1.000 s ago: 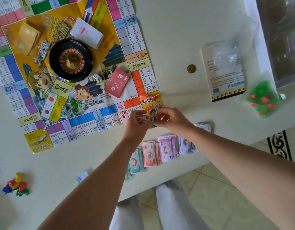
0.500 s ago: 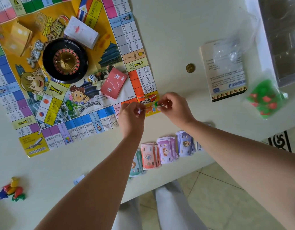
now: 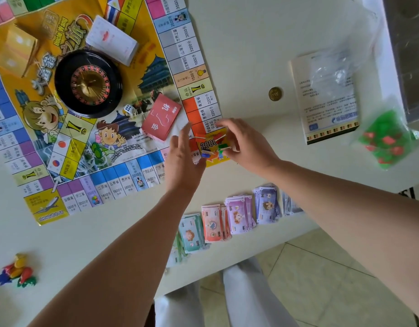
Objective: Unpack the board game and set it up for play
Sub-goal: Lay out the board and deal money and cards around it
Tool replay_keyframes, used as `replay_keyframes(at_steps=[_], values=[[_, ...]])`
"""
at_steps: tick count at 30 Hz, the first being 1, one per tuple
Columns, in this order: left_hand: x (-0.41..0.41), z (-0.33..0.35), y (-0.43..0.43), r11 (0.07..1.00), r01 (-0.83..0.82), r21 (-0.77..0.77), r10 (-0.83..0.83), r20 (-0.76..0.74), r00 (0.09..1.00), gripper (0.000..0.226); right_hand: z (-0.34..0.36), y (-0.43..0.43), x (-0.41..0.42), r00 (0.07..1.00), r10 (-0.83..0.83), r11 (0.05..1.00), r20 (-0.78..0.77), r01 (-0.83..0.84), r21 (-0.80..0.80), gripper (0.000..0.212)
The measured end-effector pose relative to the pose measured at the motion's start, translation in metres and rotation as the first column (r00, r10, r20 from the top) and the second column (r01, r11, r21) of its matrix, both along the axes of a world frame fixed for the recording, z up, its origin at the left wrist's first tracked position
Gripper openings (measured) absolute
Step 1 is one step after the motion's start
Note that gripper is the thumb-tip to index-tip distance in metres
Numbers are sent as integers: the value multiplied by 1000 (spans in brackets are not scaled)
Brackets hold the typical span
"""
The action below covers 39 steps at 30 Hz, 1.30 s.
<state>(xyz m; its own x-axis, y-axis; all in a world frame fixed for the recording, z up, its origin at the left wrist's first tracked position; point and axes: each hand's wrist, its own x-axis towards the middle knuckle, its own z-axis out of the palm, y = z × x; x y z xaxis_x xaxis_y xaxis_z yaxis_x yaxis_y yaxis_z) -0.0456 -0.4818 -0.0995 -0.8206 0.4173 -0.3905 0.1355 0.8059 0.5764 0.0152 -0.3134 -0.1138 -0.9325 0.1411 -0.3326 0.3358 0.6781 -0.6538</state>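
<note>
On the corner square of the board (image 3: 123,185) sit thin card pawns (image 3: 221,147) on small plastic feet, probably light and tippy, best pinched low at the foot; the left hand (image 3: 182,156) hovers with fingers spread, while the right hand (image 3: 248,145) curls at the green-footed one, grip unclear.

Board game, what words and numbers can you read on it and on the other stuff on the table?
"Uncle Wang" on the board, in its yellow centre.
"2000" on the near-right corner square.
"DESTINY" on a yellow edge square.
"1500" on the light-bulb square.
"100" on the purple notes.
The red card: big Chinese characters, upside down.
The leaflet, the coin and most other squares: too small or blurred to read.
</note>
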Motion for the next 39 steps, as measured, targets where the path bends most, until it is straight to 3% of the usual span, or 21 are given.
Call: replay_keyframes(at_steps=[4, 10, 16, 20, 24, 28, 30, 33, 39], values=[[-7, -3, 4, 998, 68, -9, -68, -9, 998, 56, -1, 0, -2, 998, 55, 996, 38, -57, 64, 38], [13, -4, 11, 998, 56, -29, -57, -58, 997, 31, 0, 0, 5, 997, 69, 995, 17, -70, 75, 36], [17, -5, 16, 1000, -14, -24, 13, -65, 998, 27, 1, -1, -7, 995, 94, 994, -16, -93, 60, 32], [15, -4, 13, 1000, -10, 4, 10, -43, 999, 35, 3, -4, -1, 996, 80, 995, -28, -78, 70, 49], [17, 3, 0, 999, -7, -50, 5, -27, 1000, 47, 9, -7, 15, 999, -32, 994, -22, 34, 105, 57], [29, 15, -28, 994, -61, -89, 60, -8, 998, 40, 18, -21, 41, 946, -320, 939, 38, 312, 148, 42], [37, 18, -44, 991, -106, -86, 108, 14, 994, 29, 24, -32, 53, 921, -382, 918, 75, 370, 142, 28], [53, 24, -78, 978, -201, -60, 205, 58, 977, 18, 36, -66, 66, 946, -303, 952, 113, 296, 73, 9], [90, 31, -165, 908, -414, -61, 419, 115, 901, 15, 46, -176, 65, 987, -69, 992, 144, 83, -97, 8]])
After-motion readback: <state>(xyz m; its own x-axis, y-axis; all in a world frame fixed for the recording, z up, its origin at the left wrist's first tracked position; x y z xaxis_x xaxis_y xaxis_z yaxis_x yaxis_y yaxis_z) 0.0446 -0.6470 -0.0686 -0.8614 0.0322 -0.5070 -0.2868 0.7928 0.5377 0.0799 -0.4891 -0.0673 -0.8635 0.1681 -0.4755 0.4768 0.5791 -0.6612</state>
